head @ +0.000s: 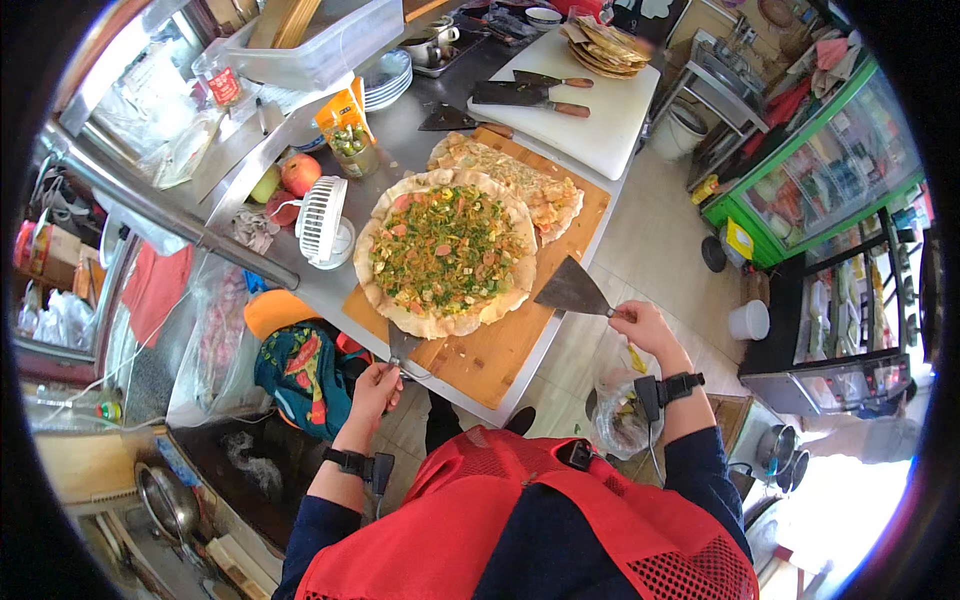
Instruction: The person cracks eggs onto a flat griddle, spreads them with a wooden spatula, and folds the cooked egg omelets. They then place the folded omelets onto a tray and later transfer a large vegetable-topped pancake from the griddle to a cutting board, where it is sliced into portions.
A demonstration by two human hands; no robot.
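Observation:
A round flatbread (450,251), topped with chopped greens, shreds and pink sausage slices, lies on a wooden board (480,375). My left hand (377,388) grips a metal scraper (403,341) whose blade reaches the flatbread's near left edge; the blade's tip looks hidden beneath it. In my right hand (643,327) is a wide triangular scraper (576,289), its dark blade beside the flatbread's right edge, apart from it. Behind the round one, partly covered by it, rests a folded browned flatbread (517,176) with filling showing at its end.
A white cutting board (600,142) bears dark-bladed knives or scrapers (514,94) and a stack of flat browned breads (607,46). Left stand a white fan (324,221), apples (300,174), a jar (352,150) and stacked plates (388,81). A plastic bag (622,416) hangs near my right forearm.

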